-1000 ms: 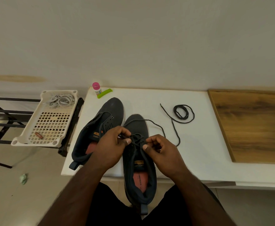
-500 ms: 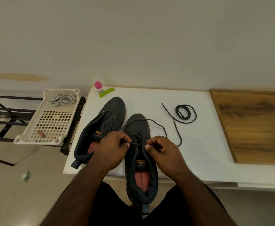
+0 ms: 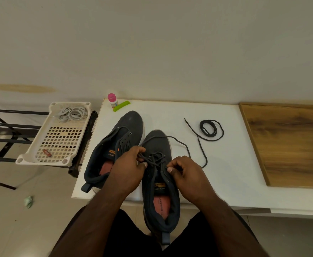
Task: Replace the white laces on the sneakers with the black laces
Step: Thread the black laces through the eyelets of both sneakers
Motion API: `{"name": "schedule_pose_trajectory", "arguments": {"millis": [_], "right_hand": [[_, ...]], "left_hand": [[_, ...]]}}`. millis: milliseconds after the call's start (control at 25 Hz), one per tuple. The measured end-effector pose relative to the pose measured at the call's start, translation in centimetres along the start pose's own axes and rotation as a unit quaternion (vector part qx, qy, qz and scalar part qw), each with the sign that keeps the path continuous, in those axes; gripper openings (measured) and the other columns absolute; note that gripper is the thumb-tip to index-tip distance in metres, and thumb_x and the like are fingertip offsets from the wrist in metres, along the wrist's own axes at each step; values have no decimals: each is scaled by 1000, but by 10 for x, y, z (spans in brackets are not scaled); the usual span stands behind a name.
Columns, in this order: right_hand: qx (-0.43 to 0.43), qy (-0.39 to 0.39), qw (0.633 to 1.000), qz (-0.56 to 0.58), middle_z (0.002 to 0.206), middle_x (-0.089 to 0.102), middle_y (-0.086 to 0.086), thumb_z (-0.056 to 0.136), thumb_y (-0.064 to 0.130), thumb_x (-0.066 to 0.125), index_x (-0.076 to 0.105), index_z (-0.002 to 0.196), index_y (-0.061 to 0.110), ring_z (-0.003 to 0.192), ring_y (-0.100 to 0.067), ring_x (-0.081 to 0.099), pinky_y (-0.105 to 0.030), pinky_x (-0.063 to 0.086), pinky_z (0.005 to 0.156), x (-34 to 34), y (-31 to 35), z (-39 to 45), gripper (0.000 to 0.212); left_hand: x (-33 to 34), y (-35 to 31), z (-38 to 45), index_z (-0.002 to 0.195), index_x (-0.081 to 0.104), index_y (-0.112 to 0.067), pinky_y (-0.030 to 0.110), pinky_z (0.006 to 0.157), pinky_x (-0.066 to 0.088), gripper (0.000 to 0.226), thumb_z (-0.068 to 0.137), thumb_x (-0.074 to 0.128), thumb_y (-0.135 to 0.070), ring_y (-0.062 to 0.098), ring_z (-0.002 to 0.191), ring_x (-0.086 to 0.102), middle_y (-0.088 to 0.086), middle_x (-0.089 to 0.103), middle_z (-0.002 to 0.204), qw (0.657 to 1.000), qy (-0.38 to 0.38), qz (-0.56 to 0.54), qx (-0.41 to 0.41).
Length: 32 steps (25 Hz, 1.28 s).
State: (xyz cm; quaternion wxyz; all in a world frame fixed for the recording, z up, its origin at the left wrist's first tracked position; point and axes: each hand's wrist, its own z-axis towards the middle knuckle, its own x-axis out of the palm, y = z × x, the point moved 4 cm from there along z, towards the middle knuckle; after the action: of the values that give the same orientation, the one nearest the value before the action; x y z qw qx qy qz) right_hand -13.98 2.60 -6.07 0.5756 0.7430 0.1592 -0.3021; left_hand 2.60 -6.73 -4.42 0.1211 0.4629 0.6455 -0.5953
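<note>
Two dark grey sneakers lie on the white table (image 3: pixel 216 182). The right sneaker (image 3: pixel 157 143) hangs over the front edge toward me, with a black lace (image 3: pixel 155 158) partly threaded through its eyelets. My left hand (image 3: pixel 127 169) pinches the lace at the left eyelets. My right hand (image 3: pixel 187 175) pinches it at the right side. The lace's free end (image 3: pixel 187 147) trails right across the table. The left sneaker (image 3: pixel 127 123) has no lace. A second black lace (image 3: pixel 210 129) lies coiled on the table at the right. The white laces (image 3: pixel 72 113) sit in a cream basket (image 3: pixel 40 156).
The basket rests on a black metal rack (image 3: pixel 7 127) left of the table. A pink-capped bottle (image 3: pixel 112 100) and a green stick (image 3: pixel 121 106) stand at the table's back left corner. A wooden board (image 3: pixel 291 145) covers the table's right part. A crumpled scrap (image 3: pixel 28 201) lies on the floor.
Both hands stay on the right sneaker's lace, with small finger shifts. The view has drifted slightly; nothing else moved.
</note>
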Motion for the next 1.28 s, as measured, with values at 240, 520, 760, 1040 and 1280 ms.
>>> {"name": "schedule_pose_trajectory", "arguments": {"millis": [240, 520, 760, 1040, 1280], "right_hand": [[-8, -12, 1000, -16, 90, 56, 9, 101, 17, 50, 54, 89, 22, 84, -4, 51, -10, 38, 68, 3, -3, 0, 13], [25, -1, 995, -95, 85, 57, 6, 103, 16, 42, 50, 88, 24, 76, -12, 56, -29, 48, 70, -4, -11, 0, 19], [5, 3, 998, -65, 93, 61, 12, 102, 22, 51, 61, 103, 27, 86, -6, 57, -18, 45, 75, -6, 0, -5, 12], [0, 19, 994, -108, 97, 54, 7, 101, 18, 45, 66, 117, 25, 90, -7, 53, -17, 42, 78, -8, 12, -2, 27], [21, 43, 989, -140, 107, 56, 4, 103, 16, 42, 60, 132, 33, 95, -8, 54, -20, 40, 81, -15, 8, -10, 38]], "left_hand": [[4, 2, -2, 143, 39, -23, 6, 67, 35, 53, 95, 61, -14, -4, 83, 52, -16, 54, 91, 999, 32, -22, -3], [7, 4, -5, 139, 41, -22, 8, 61, 35, 41, 100, 50, -14, -1, 80, 54, -10, 57, 93, 999, 33, -14, -9], [3, 5, -8, 123, 46, -24, 15, 57, 40, 31, 96, 57, -16, 10, 72, 62, 1, 64, 81, 998, 9, -50, -24], [3, 6, -12, 107, 47, -22, 24, 63, 45, 31, 88, 71, -27, 12, 74, 65, 0, 65, 73, 991, -12, -107, -75], [-2, 4, -16, 95, 50, -21, 24, 62, 43, 22, 89, 69, -29, 11, 73, 61, 0, 63, 75, 995, -9, -76, -63]]}}
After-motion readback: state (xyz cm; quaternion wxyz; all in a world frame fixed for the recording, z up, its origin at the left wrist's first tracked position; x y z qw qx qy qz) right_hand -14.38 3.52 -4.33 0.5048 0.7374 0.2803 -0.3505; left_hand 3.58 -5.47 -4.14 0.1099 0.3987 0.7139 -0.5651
